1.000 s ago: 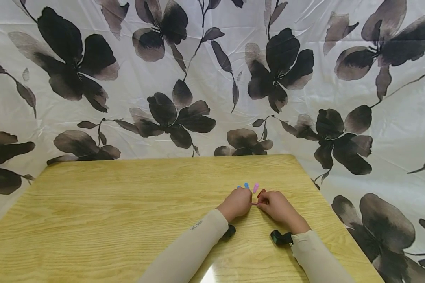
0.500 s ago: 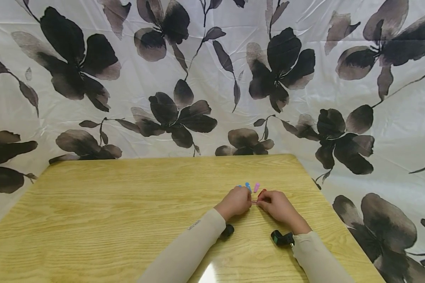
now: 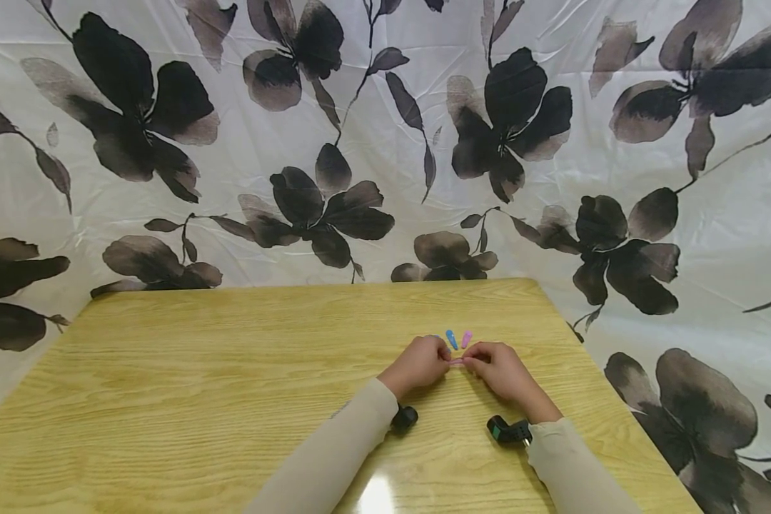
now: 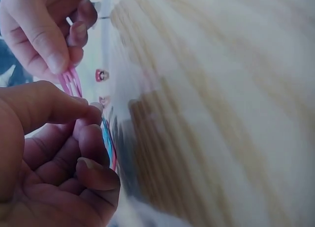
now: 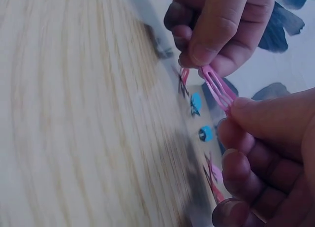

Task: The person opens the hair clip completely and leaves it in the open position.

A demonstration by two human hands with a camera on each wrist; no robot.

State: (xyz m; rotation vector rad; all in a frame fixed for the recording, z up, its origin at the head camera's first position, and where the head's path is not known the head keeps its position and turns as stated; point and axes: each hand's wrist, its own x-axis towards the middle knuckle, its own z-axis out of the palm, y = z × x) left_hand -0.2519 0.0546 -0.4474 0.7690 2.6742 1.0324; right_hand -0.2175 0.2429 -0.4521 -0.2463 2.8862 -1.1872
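A pink snap hair clip [image 5: 219, 90] spans the gap between both hands, just above the table. My left hand [image 3: 420, 364] pinches one end with thumb and forefinger. At the other end, the thumb and forefinger of my right hand [image 3: 504, 373] pinch it. In the right wrist view the clip's slotted frame shows, its arms slightly apart. Beyond the hands, a blue hair clip [image 3: 451, 339] and another pink hair clip [image 3: 467, 338] lie on the table. The right wrist view also catches a red clip [image 5: 216, 193] and a second blue clip [image 5: 195, 103].
The wood-grain table [image 3: 231, 385] extends far to the left of the hands. A floral cloth [image 3: 373, 143] hangs behind its back edge and along the right side. Black wrist cameras, such as the right one [image 3: 507, 431], jut out below the wrists.
Both hands have shifted a little left and away from the body, still gripping the pink hair clip. The red clip beside the right hand has become hidden in the head view.
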